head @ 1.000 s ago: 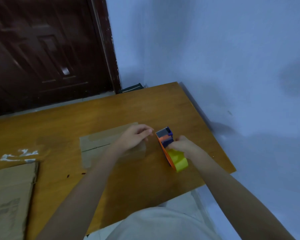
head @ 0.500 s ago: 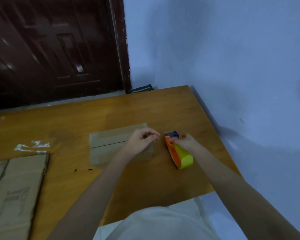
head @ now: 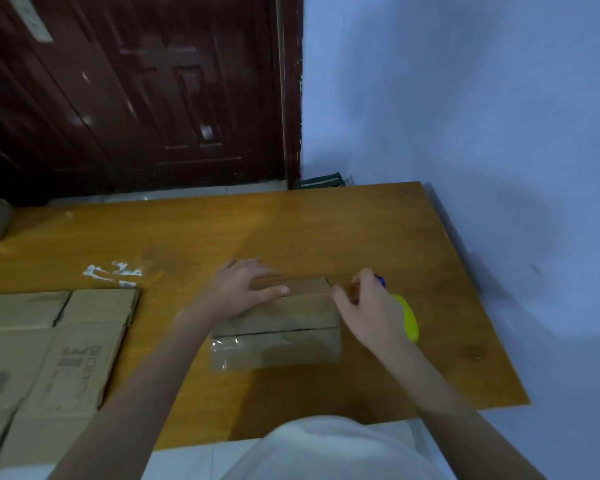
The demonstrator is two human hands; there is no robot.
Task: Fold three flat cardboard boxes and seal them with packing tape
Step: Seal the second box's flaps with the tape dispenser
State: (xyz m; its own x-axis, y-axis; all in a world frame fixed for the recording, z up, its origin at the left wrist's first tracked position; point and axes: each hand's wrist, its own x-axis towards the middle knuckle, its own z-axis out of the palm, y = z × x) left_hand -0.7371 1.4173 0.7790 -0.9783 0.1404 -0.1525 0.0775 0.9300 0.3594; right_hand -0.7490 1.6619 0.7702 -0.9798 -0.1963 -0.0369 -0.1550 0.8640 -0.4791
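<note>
The cardboard box sits folded on the wooden table, directly under the left hand and just left of the right hand. The left hand lies palm-down on the far left part of the box top, its fingers straight and spread, with the thumb reaching across the top toward the right. A dark seam runs along the top below this hand, and nearer the person a strip of clear tape shines across the box's left end.

The right hand is at the box's far right corner, its fingers curled around the tape dispenser. The dispenser's yellow body shows just to the right of the hand's back, and a small blue part pokes out beyond the fingertips. Whether the dispenser touches the box cannot be told, since the hand covers that spot.

Well to the left of the left hand, flat cardboard sheets lie on the table with dark printing facing up. Beyond the left hand, white scraps are stuck to the tabletop. Past the table stand a dark wooden door and a pale blue wall.
</note>
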